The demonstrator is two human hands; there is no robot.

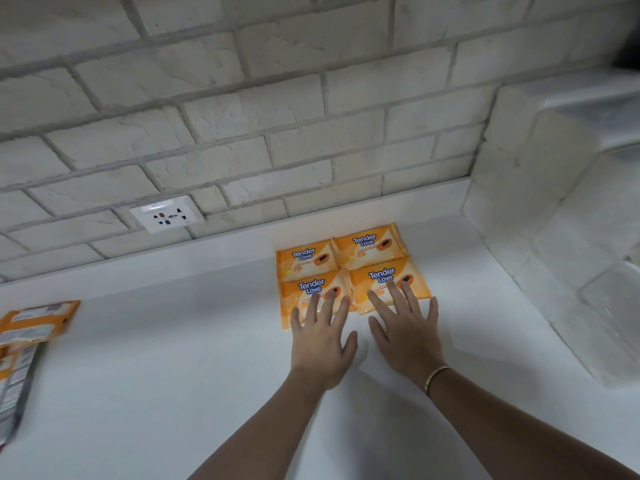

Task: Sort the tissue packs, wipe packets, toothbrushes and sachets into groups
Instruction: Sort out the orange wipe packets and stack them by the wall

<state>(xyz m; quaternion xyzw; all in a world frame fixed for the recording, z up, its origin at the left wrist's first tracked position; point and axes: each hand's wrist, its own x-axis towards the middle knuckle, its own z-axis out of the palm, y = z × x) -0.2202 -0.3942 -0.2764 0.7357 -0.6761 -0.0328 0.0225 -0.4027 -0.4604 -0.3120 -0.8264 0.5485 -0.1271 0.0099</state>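
Several orange "Tender Love" wipe packets lie flat in a two-by-two block on the white counter [173,358] near the back wall. The back pair are the far left packet [304,258] and far right packet [369,244]. My left hand [320,337] rests with spread fingers on the near left packet [311,289]. My right hand [405,323] lies flat, fingers apart, on the near right packet [384,277]. Neither hand grips anything. At the far left edge lies another orange packet [41,318] face down, partly over more packs [14,375].
A white brick wall runs behind the counter, with a wall socket [166,213] at left. A brick column [540,209] closes the right side. A bracelet [436,375] is on my right wrist.
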